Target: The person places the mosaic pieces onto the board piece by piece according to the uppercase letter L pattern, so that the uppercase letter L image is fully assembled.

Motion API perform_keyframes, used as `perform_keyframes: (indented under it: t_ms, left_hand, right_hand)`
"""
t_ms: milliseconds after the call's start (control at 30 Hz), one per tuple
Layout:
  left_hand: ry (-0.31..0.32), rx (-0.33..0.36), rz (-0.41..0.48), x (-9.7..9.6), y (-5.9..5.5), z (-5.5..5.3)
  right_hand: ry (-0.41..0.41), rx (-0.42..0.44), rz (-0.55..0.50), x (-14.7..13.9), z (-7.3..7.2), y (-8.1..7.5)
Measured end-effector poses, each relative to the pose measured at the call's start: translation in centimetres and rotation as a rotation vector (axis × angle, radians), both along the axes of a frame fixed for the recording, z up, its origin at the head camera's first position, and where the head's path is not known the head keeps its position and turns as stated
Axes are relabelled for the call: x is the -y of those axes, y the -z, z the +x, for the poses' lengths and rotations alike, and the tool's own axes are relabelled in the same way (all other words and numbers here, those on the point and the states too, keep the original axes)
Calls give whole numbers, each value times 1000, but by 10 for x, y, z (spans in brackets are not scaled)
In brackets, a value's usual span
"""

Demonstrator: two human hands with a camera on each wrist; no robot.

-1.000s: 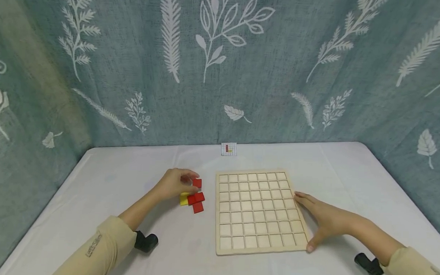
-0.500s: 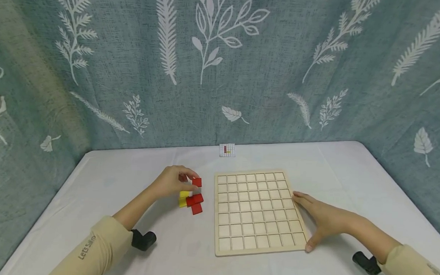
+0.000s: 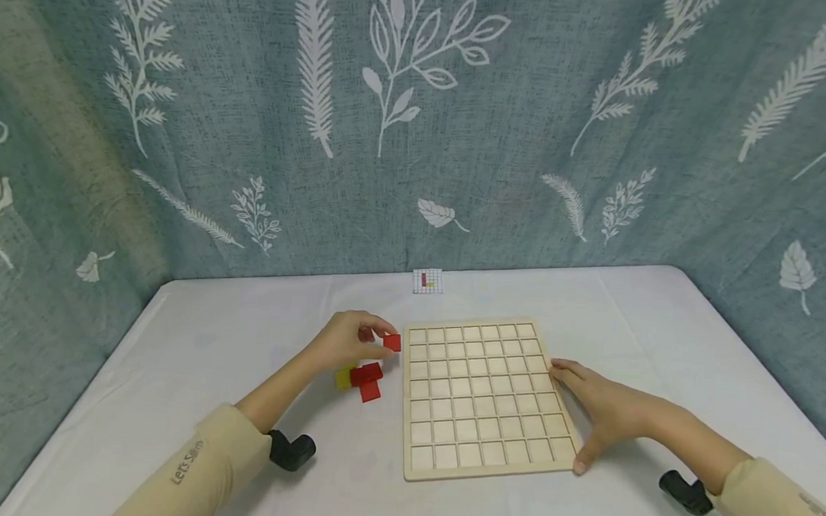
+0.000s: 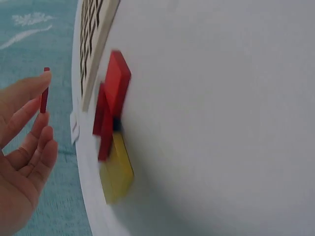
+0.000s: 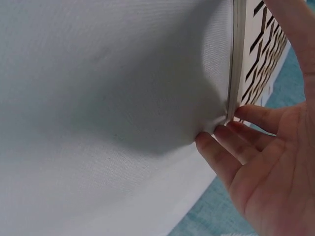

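Note:
A red square tile is pinched between the thumb and fingers of my left hand, just off the left edge of a wooden grid board. In the left wrist view the same tile stands on edge between the fingertips. Below that hand lie several loose tiles: red tiles overlapping one another and a yellow tile beside them, partly covered. My right hand touches the board's right side with fingers spread, its thumb at the near right corner. The right wrist view shows fingertips against the board's edge and the cloth.
A small printed grid card with red and yellow marks lies at the far edge of the white-covered table. A patterned green curtain hangs behind. Each wrist carries a black camera mount.
My left hand has moved right with the red tile, away from the loose tiles and closer to the board. My right hand and the board have stayed put.

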State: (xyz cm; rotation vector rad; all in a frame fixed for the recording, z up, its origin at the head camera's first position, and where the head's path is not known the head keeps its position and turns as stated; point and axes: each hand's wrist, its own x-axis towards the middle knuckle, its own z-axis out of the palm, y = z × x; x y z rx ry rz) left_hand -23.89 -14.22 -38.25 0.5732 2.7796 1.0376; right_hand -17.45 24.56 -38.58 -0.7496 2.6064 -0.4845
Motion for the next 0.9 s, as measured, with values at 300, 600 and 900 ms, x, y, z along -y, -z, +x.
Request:
perform_keyframes:
  t_ms: [300, 600, 900]
  left_hand:
    - [41, -25, 53, -24, 0, -4]
    - [87, -18, 58, -46, -2, -10]
    - [102, 22, 35, -63, 1, -17]
  right_hand:
    - [3, -1, 16, -1, 0, -1]
    - [-1, -10, 12, -1, 0, -2]
    - [1, 0, 9, 0, 0, -2]
